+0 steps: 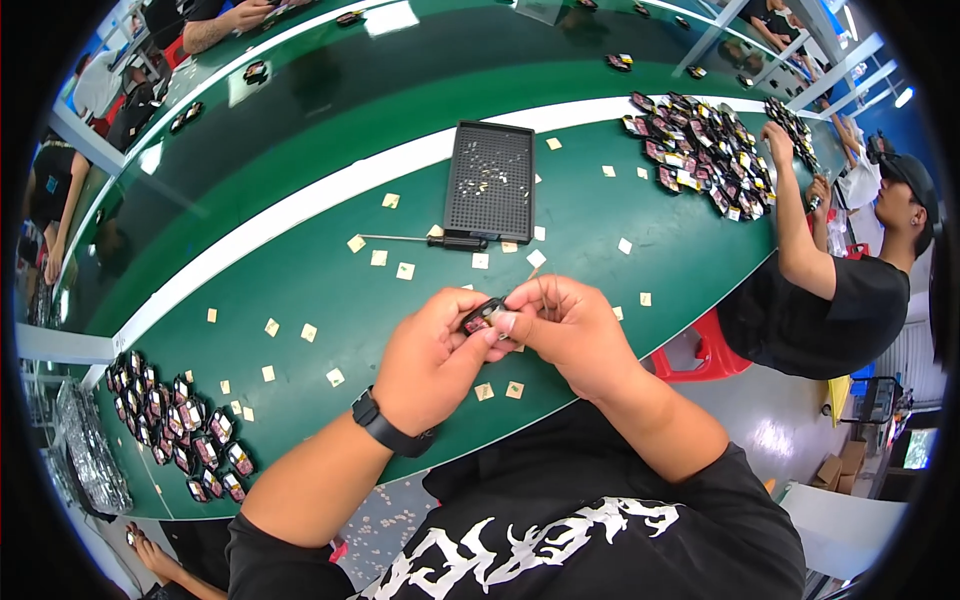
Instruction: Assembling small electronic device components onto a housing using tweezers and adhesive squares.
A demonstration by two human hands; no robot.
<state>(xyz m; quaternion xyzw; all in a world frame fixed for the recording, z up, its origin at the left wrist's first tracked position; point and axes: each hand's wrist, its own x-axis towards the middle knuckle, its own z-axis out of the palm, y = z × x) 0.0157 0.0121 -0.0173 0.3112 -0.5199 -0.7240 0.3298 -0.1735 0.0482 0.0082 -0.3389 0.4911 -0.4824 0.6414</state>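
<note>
My left hand (432, 355) is closed around a small black casing (477, 320) with a reddish inside, held just above the green table. My right hand (575, 325) meets it from the other side, its thumb pressed against the casing. Between the right fingers a thin, brownish, tweezers-like tool (545, 283) points up and away; its exact kind is hard to make out. Beyond my hands lies a black gridded tray (492, 190) scattered with tiny light parts. A screwdriver (455, 242) with a black handle rests along its near edge.
Small pale square stickers (334, 377) are scattered over the table (400, 300). Piles of black casings lie at the left (185, 425) and far right (700, 155). A white rail (300, 205) separates the green belt behind. A co-worker (840, 290) sits at right by a red stool (708, 350).
</note>
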